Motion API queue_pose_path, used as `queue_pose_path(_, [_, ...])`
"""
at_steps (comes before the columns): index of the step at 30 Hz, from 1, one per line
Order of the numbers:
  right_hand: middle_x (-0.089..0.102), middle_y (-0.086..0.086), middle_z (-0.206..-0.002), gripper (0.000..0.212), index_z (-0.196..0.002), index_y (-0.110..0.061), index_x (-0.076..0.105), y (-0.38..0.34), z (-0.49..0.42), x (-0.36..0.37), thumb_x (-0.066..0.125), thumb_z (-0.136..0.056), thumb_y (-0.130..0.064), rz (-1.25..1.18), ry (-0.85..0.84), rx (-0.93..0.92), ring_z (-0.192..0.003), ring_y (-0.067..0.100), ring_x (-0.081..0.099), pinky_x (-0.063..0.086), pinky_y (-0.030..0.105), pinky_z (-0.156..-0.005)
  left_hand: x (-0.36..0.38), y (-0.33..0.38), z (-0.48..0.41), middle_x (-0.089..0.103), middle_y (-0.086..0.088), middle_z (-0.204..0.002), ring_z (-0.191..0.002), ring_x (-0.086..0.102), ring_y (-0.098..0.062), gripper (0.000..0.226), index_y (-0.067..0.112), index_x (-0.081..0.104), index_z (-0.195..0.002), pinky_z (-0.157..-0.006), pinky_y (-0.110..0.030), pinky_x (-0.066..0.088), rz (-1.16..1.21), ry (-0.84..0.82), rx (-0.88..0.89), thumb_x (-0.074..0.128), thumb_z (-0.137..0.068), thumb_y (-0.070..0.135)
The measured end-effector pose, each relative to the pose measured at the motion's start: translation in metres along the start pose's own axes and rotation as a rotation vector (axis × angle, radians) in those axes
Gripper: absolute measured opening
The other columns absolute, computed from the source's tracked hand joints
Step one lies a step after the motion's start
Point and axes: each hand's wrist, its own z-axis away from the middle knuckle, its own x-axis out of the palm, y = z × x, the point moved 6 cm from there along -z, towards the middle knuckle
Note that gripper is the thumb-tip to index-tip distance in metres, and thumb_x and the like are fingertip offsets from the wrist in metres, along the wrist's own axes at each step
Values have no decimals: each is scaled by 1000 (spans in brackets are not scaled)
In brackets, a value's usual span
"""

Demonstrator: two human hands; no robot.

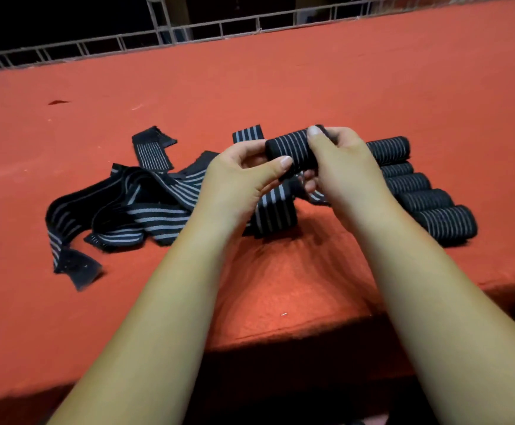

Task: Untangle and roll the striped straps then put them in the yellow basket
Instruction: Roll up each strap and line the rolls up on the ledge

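A desk (280, 87) covered with orange-red cloth is seen, and behind its far edge a pale wire frame (158, 35) is set against a dark background.

Above the middle of the desk a partly rolled striped strap (293, 148) is held between both hands. The left hand (234, 182) is curled around the left end of this roll, with the left thumb (284, 162) pressed on its front. The right hand (342, 173) is closed on the right end, and the right thumb (314, 131) is laid on the top of the roll. From below the roll the loose tail (276, 210) of the same strap is hung down between the hands, and its lower part is folded on the cloth.

To the left of the left hand a pile of tangled straps (133, 207) is spread flat on the desk; they are black with pale stripes and are crossed over each other. One dark strap end (78, 268) is stretched out at the near left of the pile.

Just to the right of the right hand five rolled straps (419, 191) are laid in a row, side by side and touching, partly hidden behind the right wrist.
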Motion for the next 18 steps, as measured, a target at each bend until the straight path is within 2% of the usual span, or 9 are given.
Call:
queue_pose_path(1, [73, 5, -88, 22, -120, -19, 63, -1, -3, -12, 57, -105, -34, -23, 18, 14, -60, 15, 64, 54, 34, -56, 13, -1, -4, 82, 6, -92, -99, 79, -14, 25, 16, 72, -111, -96, -36, 64, -2, -4, -3, 81, -93, 2])
queue_pose_path(3, [74, 3, -87, 17, -112, -19, 66, -3, -9, -37, 56, -99, -23, -52, 53, 24, -62, 14, 65, 56, 35, -60, 38, -4, -11, 82, 2, -99, -100, 79, -16, 29, 10, 68, -116, -95, -38, 65, -5, -12, -2, 82, -92, 2])
queue_pose_path(6, [71, -3, -73, 16, -99, -20, 69, -2, -18, -70, 53, -96, -16, -16, 115, 25, -59, 12, 64, 57, 35, -59, 74, -11, -23, 76, -9, -106, -98, 78, -15, 34, 2, 67, -122, -95, -39, 65, -37, -20, -11, 84, -92, 5])
queue_pose_path(9, [77, -1, -90, 22, -112, -21, 74, 2, -28, -102, 55, -100, -20, 161, 168, 20, -70, 15, 70, 58, 28, -60, 107, -23, -37, 76, -9, -108, -105, 79, -22, 25, 6, 69, -113, -94, -38, 66, -41, -29, -43, 84, -92, 7])
queue_pose_path(11, [79, -4, -100, 25, -119, -23, 75, 7, -40, -122, 59, -100, -28, 250, 212, 13, -84, 18, 76, 62, 33, -77, 127, -33, -46, 77, -6, -106, -108, 79, -24, 21, 8, 71, -110, -91, -32, 66, -15, -50, -70, 83, -93, 6])
queue_pose_path(13, [79, -3, -109, 28, -124, -22, 75, 15, -50, -140, 62, -102, -32, 319, 263, 21, -98, 19, 76, 60, 35, -89, 146, -44, -55, 77, -2, -104, -107, 78, -21, 18, 12, 71, -104, -87, -25, 65, -7, -67, -101, 83, -93, 6])
queue_pose_path(15, [77, 1, -119, 31, -129, -20, 72, 23, -59, -152, 61, -104, -34, 414, 297, 33, -110, 22, 73, 56, 33, -94, 161, -56, -64, 77, -2, -101, -103, 78, -18, 18, 12, 72, -102, -88, -27, 65, -14, -74, -117, 84, -91, 5])
queue_pose_path(18, [73, 8, -132, 35, -137, -15, 67, 37, -69, -161, 57, -109, -32, 551, 322, 52, -125, 30, 67, 49, 33, -98, 176, -80, -73, 81, -7, -104, -101, 80, -20, 25, 5, 75, -112, -93, -36, 66, -81, -67, -120, 85, -90, 8])
